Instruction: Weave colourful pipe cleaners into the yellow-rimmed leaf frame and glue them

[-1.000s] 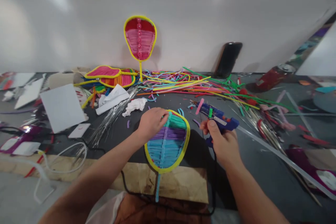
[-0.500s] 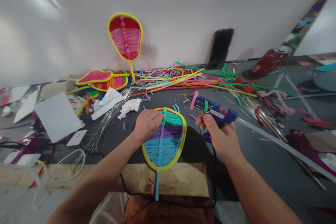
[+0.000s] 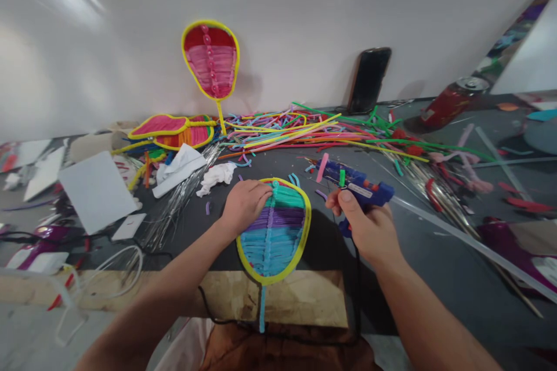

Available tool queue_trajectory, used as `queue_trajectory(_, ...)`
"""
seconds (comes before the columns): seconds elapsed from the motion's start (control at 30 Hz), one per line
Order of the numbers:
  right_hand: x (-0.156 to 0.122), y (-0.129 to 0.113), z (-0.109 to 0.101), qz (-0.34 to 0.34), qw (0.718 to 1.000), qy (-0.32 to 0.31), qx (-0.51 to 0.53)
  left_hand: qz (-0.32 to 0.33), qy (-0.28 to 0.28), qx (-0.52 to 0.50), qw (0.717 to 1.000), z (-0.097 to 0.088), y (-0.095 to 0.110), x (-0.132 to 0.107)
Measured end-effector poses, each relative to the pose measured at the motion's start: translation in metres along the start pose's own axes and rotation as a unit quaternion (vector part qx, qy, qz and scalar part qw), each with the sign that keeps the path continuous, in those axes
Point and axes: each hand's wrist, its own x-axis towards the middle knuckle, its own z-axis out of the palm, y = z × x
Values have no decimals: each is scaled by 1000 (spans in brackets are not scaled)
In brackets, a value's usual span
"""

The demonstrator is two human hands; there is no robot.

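Observation:
A fan-shaped piece made of pipe cleaners (image 3: 278,246), with a yellow rim and teal, purple and blue bands, lies near the table's front edge. Its blue stem points toward me, and a pale blue strip runs down its middle. My left hand (image 3: 245,204) grips its upper left rim, fingers together near the strip's top; the fingertips are partly hidden. In my right hand (image 3: 369,223) is a blue hot glue gun (image 3: 369,191), its nozzle pointing left, apart from the fan. Short pink and green pieces show at the gun's front.
A pink and red fan (image 3: 211,64) stands against the wall behind a heap of pipe cleaners (image 3: 287,130). A phone (image 3: 369,80) leans there, with a red can (image 3: 452,105) at right. White cards (image 3: 98,191) and crumpled tissue (image 3: 216,178) lie at left. The gun's black cord hangs over the front edge.
The view has shifted very slightly. Both hands keep their places on the fan and the glue gun, with no clear movement of either.

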Motion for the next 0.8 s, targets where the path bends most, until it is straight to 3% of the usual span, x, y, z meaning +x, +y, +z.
queue_trajectory(0.3,1,-1,0,-16,1000,-5,2,-4,-18,-21,1000,1,1,6)
queue_trajectory(0.5,1,-6,-1,-14,1000,1,0,-42,-15,-39,998,-4,-1,0)
queue_trajectory(0.7,1,-3,-1,-2,1000,2,-1,48,-32,-9,998,-6,-2,-7)
queue_trajectory(0.8,2,0,-1,-2,1000,3,5,60,-35,-1,998,-5,-1,-8)
